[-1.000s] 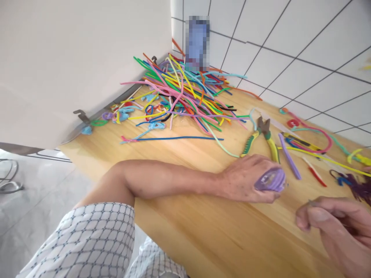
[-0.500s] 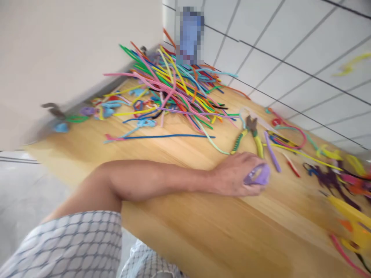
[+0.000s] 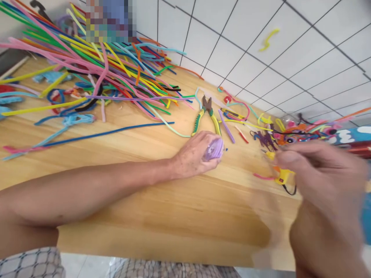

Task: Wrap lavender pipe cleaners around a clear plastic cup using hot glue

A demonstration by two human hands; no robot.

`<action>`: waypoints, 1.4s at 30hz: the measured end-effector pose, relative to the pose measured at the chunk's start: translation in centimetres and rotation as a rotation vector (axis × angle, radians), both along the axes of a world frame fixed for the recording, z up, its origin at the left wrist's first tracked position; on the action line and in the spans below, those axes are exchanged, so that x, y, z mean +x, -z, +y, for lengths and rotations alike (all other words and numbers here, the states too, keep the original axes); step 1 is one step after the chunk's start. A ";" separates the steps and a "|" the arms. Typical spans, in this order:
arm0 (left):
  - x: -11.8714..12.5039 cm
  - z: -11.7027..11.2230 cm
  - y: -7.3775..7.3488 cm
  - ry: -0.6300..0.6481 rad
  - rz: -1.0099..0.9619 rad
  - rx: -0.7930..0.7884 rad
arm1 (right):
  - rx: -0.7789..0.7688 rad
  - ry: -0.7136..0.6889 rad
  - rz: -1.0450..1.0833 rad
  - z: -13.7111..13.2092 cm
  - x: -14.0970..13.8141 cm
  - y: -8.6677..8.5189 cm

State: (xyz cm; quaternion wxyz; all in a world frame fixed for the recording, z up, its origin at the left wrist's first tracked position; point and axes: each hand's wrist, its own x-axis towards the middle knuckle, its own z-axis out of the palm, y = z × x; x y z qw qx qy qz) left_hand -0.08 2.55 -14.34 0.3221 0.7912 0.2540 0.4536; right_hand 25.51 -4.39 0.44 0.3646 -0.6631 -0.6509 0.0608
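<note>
My left hand (image 3: 193, 154) rests on the wooden table (image 3: 179, 208), its fingers closed around a rounded purple object (image 3: 215, 150) with a shiny side. What kind of thing this is I cannot make out. Just beyond that hand lie pliers (image 3: 206, 110) with green and yellow handles, jaws pointing away. At the right, my right hand (image 3: 321, 173) is raised close to the camera and blurred. Its thumb and fingertips are pinched together; anything between them is too small to make out. Behind it, a yellow glue gun (image 3: 282, 177) with a black cord is partly covered.
A large heap of colourful pipe cleaners (image 3: 95, 73) spreads over the left back. Beside the pliers lie a purple stick (image 3: 226, 125) and a yellow-and-black cutter (image 3: 232, 114). More craft pieces (image 3: 304, 133) crowd the right back. A white tiled wall (image 3: 261, 73) closes the far side.
My right hand has come into view at the right, pinched. The camera has turned to the right, and my left hand still grips the purple object.
</note>
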 end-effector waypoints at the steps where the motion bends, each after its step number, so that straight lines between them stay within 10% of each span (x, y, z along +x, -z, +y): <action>1: 0.0 0.0 0.0 -0.002 0.002 0.005 | -0.034 -0.037 0.064 0.6 -0.2 0.8; 6: 0.1 0.0 0.2 -0.015 0.015 0.009 | -0.312 -0.205 0.391 1.9 -1.0 4.7; 11: -0.1 -0.2 0.1 0.001 0.007 -0.006 | -0.249 -0.266 0.283 1.2 -2.4 6.4; 26: -0.2 -0.2 0.2 0.020 0.013 -0.013 | 0.043 -0.412 0.053 0.3 -4.2 7.6; 42: -0.2 -0.2 0.2 0.016 0.002 0.016 | -0.019 -0.324 0.123 0.3 -4.8 8.0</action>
